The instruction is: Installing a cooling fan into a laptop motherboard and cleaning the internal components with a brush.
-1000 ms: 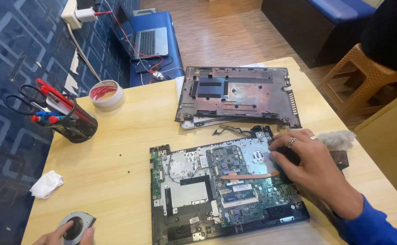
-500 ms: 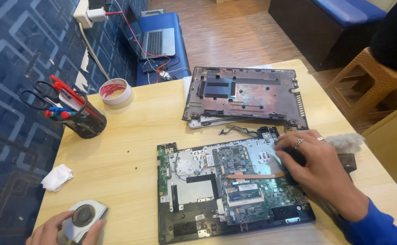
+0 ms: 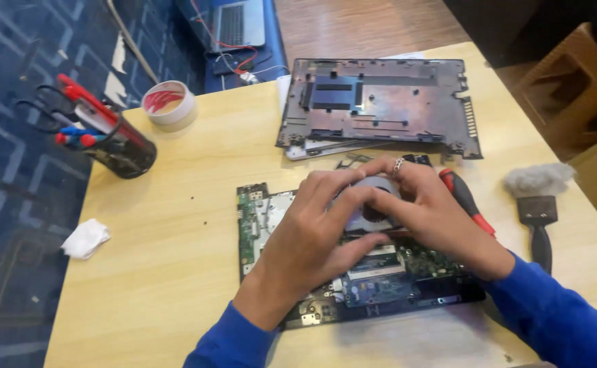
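Observation:
An opened laptop motherboard (image 3: 256, 221), green with metal shielding, lies flat on the wooden table (image 3: 169, 286). Both hands meet over its upper middle. My left hand (image 3: 308, 242) and my right hand (image 3: 438, 215) both grip a round grey cooling fan (image 3: 375, 194) and hold it against the board. The right hand wears a ring. A red-and-black screwdriver (image 3: 467, 203) lies just behind the right hand, partly hidden by it. Much of the board's centre is covered by the hands.
The laptop's grey bottom cover (image 3: 380, 102) lies at the back of the table. A brush (image 3: 537, 201) rests at the right edge. A tape roll (image 3: 169, 102), a pen cup with scissors (image 3: 117, 150) and a crumpled tissue (image 3: 85, 238) are on the left. Another laptop (image 3: 240, 24) sits on the floor.
My left hand has carried the fan from the table's near-left corner onto the motherboard. My right hand has shifted left to meet it on the fan.

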